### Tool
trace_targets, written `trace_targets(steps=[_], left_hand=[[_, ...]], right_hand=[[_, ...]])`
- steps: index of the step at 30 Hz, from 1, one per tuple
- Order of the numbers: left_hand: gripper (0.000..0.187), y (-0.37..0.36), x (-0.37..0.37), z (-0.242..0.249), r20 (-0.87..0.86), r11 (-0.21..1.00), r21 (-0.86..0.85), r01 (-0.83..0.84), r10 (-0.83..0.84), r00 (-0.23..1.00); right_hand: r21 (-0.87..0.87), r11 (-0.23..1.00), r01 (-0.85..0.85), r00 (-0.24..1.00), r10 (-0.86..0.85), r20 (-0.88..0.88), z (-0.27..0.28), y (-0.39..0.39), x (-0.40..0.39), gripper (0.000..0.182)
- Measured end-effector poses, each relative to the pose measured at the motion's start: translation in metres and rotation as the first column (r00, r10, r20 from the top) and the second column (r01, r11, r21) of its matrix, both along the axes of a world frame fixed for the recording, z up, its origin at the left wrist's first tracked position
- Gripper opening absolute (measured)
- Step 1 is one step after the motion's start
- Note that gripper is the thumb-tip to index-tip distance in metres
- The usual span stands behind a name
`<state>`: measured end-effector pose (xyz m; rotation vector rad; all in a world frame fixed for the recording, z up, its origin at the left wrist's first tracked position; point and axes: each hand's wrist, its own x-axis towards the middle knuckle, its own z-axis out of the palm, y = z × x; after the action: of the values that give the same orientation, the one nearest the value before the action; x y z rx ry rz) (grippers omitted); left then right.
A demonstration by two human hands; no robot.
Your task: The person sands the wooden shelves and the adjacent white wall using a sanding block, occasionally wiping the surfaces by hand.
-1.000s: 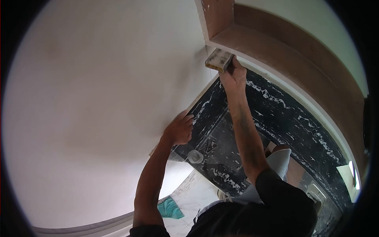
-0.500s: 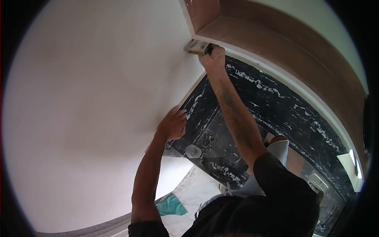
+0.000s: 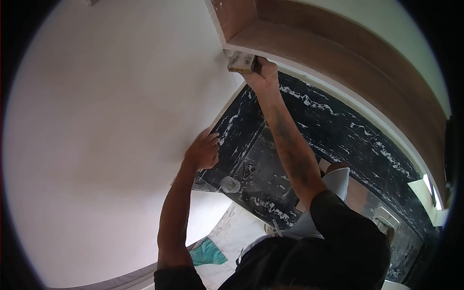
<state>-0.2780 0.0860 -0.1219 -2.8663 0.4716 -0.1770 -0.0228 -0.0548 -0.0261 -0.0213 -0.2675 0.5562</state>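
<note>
My right hand [image 3: 263,76] is wrapped round a worn, block-like tool [image 3: 241,63] with a pale, dark-smudged face. The tool is up by the corner where the white wall [image 3: 121,106] meets the underside of the brown shelf unit [image 3: 299,41]. Lower and to the left, my left hand [image 3: 202,150] rests at the edge of the black, white-veined backsplash [image 3: 234,121], its fingers curled over that edge. Whether it holds anything small is hidden.
A clear cup [image 3: 230,184] stands on the dark countertop [image 3: 270,166], with a small triangular object [image 3: 248,170] beside it. A sink [image 3: 386,222] lies at the lower right. A green cloth [image 3: 208,253] is on the pale tiled floor [image 3: 241,227].
The camera view has shifted slightly, so the shelf and counter sit further left. My right hand has turned the tool a little and drawn it slightly away from the corner.
</note>
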Motion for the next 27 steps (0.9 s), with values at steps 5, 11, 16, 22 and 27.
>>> trace_targets(steps=[5,11,16,22,27], left_hand=[[0.024,0.006,0.005,-0.001,-0.013,0.999,0.02,-0.034,0.035,0.999],[0.024,0.0,0.001,0.003,-0.032,0.999,0.038,-0.017,0.018,0.999],[0.024,-0.002,-0.001,0.003,-0.041,0.999,0.038,-0.019,0.02,0.999],[0.023,-0.004,-0.002,0.0,-0.055,0.999,0.011,-0.031,0.032,0.998],[0.022,-0.001,0.001,0.004,-0.021,1.0,0.019,0.003,-0.003,1.0]], right_hand=[[0.207,0.958,-0.201,0.944,0.245,-0.219,0.022,-0.111,-0.035,0.039],[0.079,0.993,-0.086,0.986,0.096,-0.133,0.003,-0.048,0.003,0.039],[0.09,0.99,-0.113,0.985,0.123,-0.122,-0.007,0.01,0.029,0.039],[0.072,0.995,-0.064,0.981,0.076,-0.181,0.015,-0.188,-0.05,0.039],[-0.059,0.997,0.056,0.967,-0.069,-0.247,0.028,-0.141,-0.032,0.035]])
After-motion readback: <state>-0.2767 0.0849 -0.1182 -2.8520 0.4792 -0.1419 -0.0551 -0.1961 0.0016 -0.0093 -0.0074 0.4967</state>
